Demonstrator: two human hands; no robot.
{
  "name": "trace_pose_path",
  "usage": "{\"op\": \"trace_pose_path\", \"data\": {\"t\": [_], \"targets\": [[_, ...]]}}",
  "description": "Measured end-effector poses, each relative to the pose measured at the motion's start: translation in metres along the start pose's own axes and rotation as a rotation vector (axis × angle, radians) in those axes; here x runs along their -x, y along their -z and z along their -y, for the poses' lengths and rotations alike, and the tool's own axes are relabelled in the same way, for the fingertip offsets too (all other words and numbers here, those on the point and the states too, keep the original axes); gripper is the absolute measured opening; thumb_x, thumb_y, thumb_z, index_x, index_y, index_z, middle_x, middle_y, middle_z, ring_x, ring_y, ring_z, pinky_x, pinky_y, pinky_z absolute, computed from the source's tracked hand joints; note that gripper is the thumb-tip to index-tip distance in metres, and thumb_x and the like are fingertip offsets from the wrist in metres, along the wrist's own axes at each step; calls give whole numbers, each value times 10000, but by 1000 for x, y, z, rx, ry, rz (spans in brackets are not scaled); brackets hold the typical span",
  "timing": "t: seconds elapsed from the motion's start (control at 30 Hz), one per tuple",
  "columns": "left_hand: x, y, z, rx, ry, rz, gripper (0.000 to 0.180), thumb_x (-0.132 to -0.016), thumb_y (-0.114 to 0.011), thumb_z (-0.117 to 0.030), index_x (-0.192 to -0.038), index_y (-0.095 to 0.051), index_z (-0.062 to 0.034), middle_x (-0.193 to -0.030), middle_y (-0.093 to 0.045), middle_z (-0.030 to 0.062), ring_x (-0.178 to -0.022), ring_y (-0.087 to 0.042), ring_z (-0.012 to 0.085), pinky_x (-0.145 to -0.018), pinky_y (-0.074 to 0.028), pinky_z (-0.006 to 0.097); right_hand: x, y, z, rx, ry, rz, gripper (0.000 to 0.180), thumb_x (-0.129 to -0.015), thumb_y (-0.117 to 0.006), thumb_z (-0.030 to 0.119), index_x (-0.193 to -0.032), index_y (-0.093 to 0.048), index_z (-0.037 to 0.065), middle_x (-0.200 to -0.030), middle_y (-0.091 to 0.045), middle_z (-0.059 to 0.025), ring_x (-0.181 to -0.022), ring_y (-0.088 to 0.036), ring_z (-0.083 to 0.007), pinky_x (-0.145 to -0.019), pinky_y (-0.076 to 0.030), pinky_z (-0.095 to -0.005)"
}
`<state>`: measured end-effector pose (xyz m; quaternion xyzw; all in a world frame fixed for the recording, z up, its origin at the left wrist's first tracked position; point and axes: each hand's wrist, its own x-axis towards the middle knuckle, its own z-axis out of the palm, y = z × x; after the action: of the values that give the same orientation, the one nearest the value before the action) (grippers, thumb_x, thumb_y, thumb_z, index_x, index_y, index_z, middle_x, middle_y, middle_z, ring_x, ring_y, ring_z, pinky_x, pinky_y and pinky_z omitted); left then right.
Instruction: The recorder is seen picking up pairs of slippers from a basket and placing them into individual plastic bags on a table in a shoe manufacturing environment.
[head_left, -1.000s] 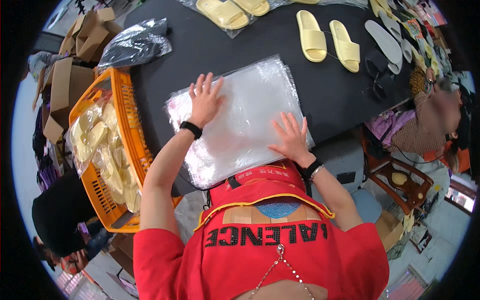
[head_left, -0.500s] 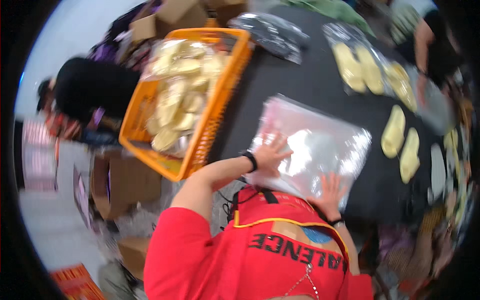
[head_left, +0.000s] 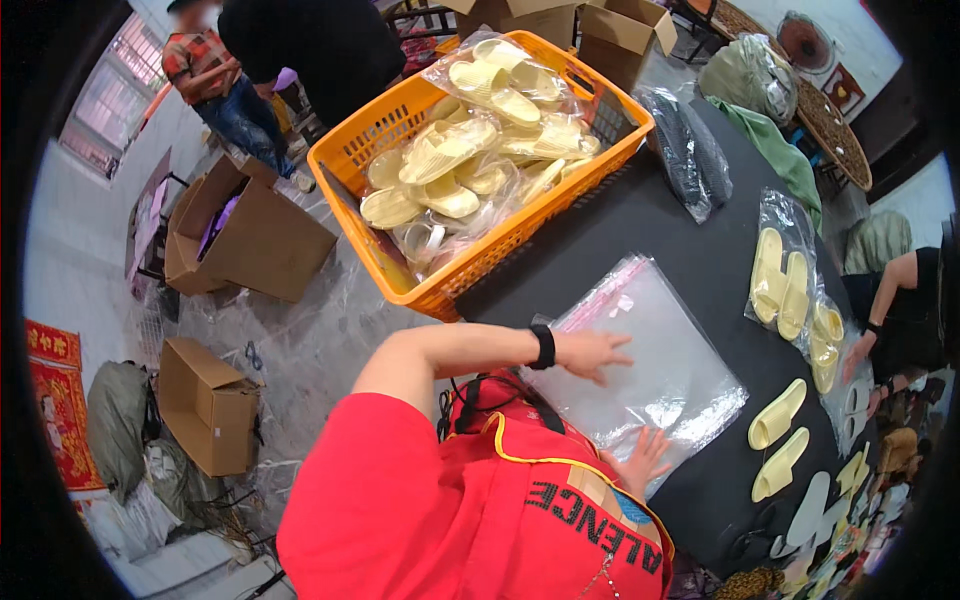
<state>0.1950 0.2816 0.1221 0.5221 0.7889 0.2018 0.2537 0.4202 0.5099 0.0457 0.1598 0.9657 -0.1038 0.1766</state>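
A stack of clear plastic bags point(head_left: 660, 350) with a pinkish strip along one edge lies flat on the black table point(head_left: 560, 265) in front of me. My left hand point(head_left: 592, 356), a black band at its wrist, rests over the stack with its fingers stretched apart. On the stack's near edge, my right hand point(head_left: 642, 462) lies with fingers spread. Neither hand holds anything. To the right of the bags are a loose pair of pale yellow slippers point(head_left: 778, 440) and another pair in a clear bag point(head_left: 780, 280).
An orange crate point(head_left: 470, 260) heaped with bagged yellow slippers stands at the far left of the table. Beyond it lies a bagged dark pair point(head_left: 690, 150). Another person's arm point(head_left: 890, 300) reaches in from the right. Cardboard boxes point(head_left: 255, 240) stand on the floor at left.
My view has swung left, so the crate and bags sit differently in the picture. Both hands stay spread on the bag stack; the left hand's fingers now point more to the right.
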Motion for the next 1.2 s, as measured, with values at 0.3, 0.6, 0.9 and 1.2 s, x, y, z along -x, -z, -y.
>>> {"op": "trace_pose_path", "data": {"t": [0.3,0.6,0.9,1.2], "targets": [[132,118,134,254,505,-776,426,-803,-562,-233,-1168,-497,-24,-1102,-564,160,-971,-556,277,-820,-442,324,-1,1,-6,-46,-31,37,1045,-561,-622,668,-1381,-210,167,-1450,-45,-162,-1336,33,-335,-946,31,-664],[134,54,255,78,863,-280,720,-773,-528,-454,-1289,-308,-3,-1139,-511,261,-1048,-514,346,-834,-430,388,-4,10,0,-42,-43,88,1037,-561,-624,666,-1374,-221,163,-1443,-73,-160,-1333,2,-348,-934,-36,-683],[144,39,274,-45,986,-550,197,-743,-520,-152,-873,-615,-39,-911,-609,200,-845,-584,348,-742,-459,416,-3,1,-1,-20,-39,40,1049,-559,-605,692,-1371,-232,144,-1449,-57,-153,-1333,11,-347,-929,-38,-692],[203,160,219,172,762,-1300,114,-787,-544,-84,-851,-605,-12,-684,-599,91,-626,-573,147,-585,-448,281,-4,-3,-3,-25,-34,14,1087,-534,-552,755,-1381,-215,163,-1454,-56,-140,-1336,-3,-338,-936,-15,-684]]}}
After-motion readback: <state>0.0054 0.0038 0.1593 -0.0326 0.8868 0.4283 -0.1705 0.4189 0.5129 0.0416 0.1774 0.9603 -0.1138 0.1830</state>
